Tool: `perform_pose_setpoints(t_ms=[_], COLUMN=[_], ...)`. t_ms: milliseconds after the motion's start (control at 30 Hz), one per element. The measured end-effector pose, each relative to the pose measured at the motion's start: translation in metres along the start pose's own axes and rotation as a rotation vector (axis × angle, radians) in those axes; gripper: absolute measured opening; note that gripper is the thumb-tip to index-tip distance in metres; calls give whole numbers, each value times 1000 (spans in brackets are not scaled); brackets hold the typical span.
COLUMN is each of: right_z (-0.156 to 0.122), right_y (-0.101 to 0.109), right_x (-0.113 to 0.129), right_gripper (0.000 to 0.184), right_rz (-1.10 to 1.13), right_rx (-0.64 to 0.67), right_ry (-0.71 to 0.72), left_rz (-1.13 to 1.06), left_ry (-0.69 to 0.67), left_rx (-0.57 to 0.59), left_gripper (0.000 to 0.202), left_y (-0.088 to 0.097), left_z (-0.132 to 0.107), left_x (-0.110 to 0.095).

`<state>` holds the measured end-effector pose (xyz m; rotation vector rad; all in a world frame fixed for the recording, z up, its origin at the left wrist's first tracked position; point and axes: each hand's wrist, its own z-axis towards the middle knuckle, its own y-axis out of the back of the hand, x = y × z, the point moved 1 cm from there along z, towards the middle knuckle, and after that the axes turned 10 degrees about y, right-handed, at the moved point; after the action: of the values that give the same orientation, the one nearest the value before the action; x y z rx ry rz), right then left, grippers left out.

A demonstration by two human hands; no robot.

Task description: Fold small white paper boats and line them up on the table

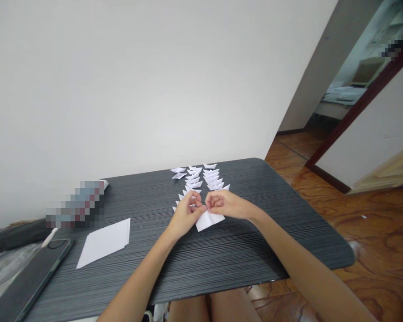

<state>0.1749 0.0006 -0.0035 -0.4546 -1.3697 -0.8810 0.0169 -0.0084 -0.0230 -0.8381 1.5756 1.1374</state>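
Between my two hands is a small piece of white paper (209, 220), partly folded, with a crease down from its top edge. My left hand (187, 212) pinches its upper left side between thumb and fingers. My right hand (225, 205) pinches the top edge from the other side, and the thumbs nearly meet. Just beyond my hands, folded white paper boats (194, 184) stand in rows on the dark table (255, 188). Some of the nearest boats are partly hidden behind my hands.
A stack of white paper sheets (105, 241) lies on the left of the table. Farther left are a dark flat device (33, 279) and a blurred-out object (83, 203). A white wall (137, 89) stands behind the table; wooden floor (372, 241) shows at right.
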Motion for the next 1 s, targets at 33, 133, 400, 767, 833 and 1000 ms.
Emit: perform_pose_setpoints(t_ms=[33, 133, 400, 767, 833, 1000], right_z=[-1, -2, -5, -24, -31, -43], right_y=[0, -1, -6, -9, -12, -21], right_x=[-2, -14, -20, -1, 1, -5], right_gripper=[7, 8, 13, 21, 24, 12], right_rz=[-49, -239, -621, -871, -908, -971], right_rx=[23, 57, 9, 189, 171, 108], right_ry=[-12, -59, -41, 70, 117, 211], left_rz=[98, 412, 726, 1162, 1261, 1364], left_ry=[-23, -127, -269, -404, -477, -632], left_rx=[-11, -38, 95, 173, 154, 129], left_gripper=[12, 8, 12, 25, 25, 26], left_y=[-2, -7, -9, -10, -11, -15], left_z=[-1, -3, -12, -25, -26, -27], left_x=[1, 4, 2, -10, -10, -10])
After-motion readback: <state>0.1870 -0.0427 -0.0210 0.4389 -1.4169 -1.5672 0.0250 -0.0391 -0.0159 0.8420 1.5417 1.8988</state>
